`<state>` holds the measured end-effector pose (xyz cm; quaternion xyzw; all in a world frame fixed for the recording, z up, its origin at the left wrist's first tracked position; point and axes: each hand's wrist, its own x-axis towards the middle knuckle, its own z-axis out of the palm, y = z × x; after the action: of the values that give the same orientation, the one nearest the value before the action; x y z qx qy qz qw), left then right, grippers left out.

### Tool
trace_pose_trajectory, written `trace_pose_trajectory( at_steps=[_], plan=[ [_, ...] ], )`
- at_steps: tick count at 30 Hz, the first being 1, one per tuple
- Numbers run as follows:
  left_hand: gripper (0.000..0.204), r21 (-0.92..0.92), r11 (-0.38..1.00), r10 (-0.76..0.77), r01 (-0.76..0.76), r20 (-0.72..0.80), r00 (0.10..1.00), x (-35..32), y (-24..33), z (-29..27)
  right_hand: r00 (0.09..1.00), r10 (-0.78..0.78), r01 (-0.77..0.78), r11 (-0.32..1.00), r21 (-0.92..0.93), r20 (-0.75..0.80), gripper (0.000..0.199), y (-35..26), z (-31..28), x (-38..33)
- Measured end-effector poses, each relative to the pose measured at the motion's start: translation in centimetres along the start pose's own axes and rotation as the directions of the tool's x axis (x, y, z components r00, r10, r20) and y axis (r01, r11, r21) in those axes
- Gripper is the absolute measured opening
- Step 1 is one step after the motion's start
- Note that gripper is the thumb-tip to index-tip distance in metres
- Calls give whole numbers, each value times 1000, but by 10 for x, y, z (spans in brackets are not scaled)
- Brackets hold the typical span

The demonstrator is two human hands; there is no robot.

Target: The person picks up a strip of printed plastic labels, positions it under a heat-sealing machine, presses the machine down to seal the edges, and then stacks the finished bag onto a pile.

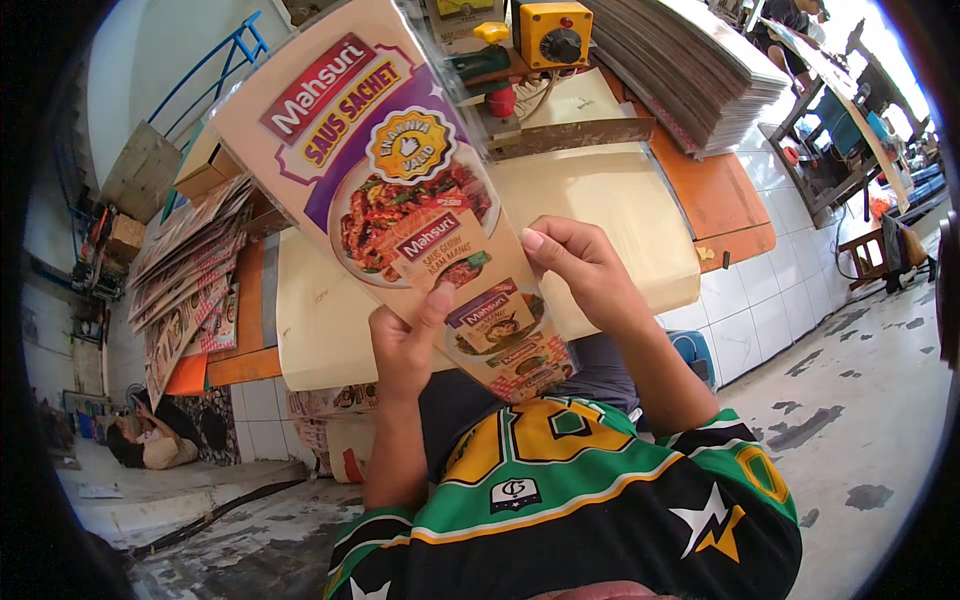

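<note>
A long printed advertising sheet, beige and purple with pictures of food, slants up and away from my lap, with clear plastic showing along its edges. On its lower left part my left hand is closed, thumb on the front face and the fingers behind. My right hand pinches the right edge a little higher up. Beneath and behind the sheet lies cream-coloured board on an orange-brown workbench. The sheet hides part of the bench.
A yellow control box with a black knob stands at the bench's back, near a metal bar. Tall piled boards rise at the back right. Printed sheets lie heaped on the left. Another person is low at far left.
</note>
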<state>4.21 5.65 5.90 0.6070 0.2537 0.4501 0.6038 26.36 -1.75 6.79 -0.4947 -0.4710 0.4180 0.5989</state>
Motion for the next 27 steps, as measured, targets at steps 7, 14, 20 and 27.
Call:
trace_pose_trajectory(
  at_steps=[7, 14, 20, 27],
  plan=[
    [23, 292, 946, 153, -142, -16, 988, -18, 9, 12, 913, -326, 159, 837, -523, -244, 23, -3, 20, -1],
    [21, 282, 950, 151, -132, -46, 987, -19, 4, 8, 781, -576, 91, 486, -869, -240, 15, 17, 9, 15],
    [22, 200, 974, 133, -109, -112, 985, -19, -2, 5, 887, -366, 107, 757, -645, -283, 21, 12, -3, 11],
    [25, 62, 992, 122, -113, -170, 978, -19, -11, -4, 997, -76, 83, 924, -373, 31, 33, 19, -4, -15]
  ],
)
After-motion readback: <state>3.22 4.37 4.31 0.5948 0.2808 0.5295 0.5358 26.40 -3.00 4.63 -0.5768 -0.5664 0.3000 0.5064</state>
